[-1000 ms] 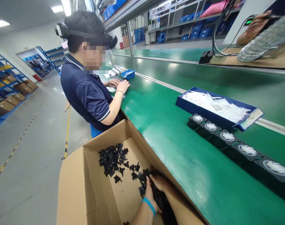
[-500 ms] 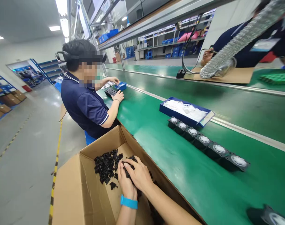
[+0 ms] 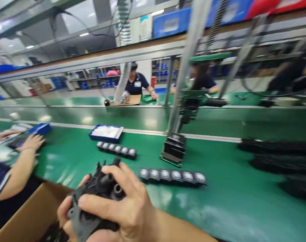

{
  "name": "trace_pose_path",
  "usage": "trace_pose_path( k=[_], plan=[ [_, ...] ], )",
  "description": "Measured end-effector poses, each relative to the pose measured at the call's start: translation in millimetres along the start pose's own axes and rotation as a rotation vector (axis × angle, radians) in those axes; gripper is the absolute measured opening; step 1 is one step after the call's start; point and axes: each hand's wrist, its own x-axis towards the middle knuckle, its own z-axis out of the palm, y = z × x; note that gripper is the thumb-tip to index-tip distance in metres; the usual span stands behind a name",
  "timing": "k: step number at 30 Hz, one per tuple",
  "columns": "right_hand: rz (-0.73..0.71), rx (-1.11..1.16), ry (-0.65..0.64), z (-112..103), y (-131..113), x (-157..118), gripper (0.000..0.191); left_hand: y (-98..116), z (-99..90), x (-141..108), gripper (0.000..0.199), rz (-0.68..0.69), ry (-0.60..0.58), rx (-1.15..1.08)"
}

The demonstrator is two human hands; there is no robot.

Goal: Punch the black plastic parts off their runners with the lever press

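Observation:
In the lower middle of the head view, a clump of black moulded plastic parts (image 3: 101,185) is held up between both hands, over the edge of the cardboard box (image 3: 29,211). My right hand (image 3: 135,201) is closed round its near side, with the thumb and fingers on top. My left hand (image 3: 64,213) supports it from the left and below; only some of its fingers show. Past the hands, a row of black holders with white round inserts (image 3: 170,176) lies on the green bench (image 3: 218,208). A second such row (image 3: 116,150) is farther back.
A blue tray of white pieces (image 3: 106,132) stands behind the rows. A metal post with a black block at its foot (image 3: 175,146) rises from the bench. Blurred dark rows (image 3: 281,161) lie right. A co-worker's hand (image 3: 33,143) is at left; other people sit opposite.
Both hands have lifted the black plastic parts up out of the box. The view has swung right, so the box is now at the lower left and more of the bench shows.

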Motion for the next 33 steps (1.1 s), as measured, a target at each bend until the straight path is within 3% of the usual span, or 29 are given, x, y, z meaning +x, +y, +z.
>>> trace_pose_path(
  k=[3,7,10,14,18,22,28,33],
  plan=[
    [0.137,-0.172,0.056,-88,23,-16,0.051,15,73.5,-37,0.039,0.15,-0.236,-0.181],
    [0.395,-0.398,0.242,-179,66,-57,0.052,31,171.8,-94,0.036,0.141,-0.58,-0.284],
    [0.644,-0.446,0.37,-216,112,-90,0.058,19,231.7,-124,0.036,0.115,-0.807,-0.19],
    [0.863,-0.437,0.418,-229,170,-127,0.061,-27,282.9,-136,0.033,0.03,-0.951,0.107],
    [1.015,-0.405,0.366,-225,208,-152,0.064,-71,307.0,-129,0.032,-0.051,-1.016,0.262],
    [1.086,-0.362,0.268,-223,225,-165,0.058,-94,316.1,-120,0.037,-0.129,-1.063,0.336],
    [1.142,-0.321,0.135,-233,231,-172,0.057,-99,321.9,-109,0.044,-0.196,-1.126,0.364],
    [1.185,-0.301,0.048,-244,231,-176,0.055,-88,322.3,-101,0.048,-0.261,-1.173,0.366]
  ],
)
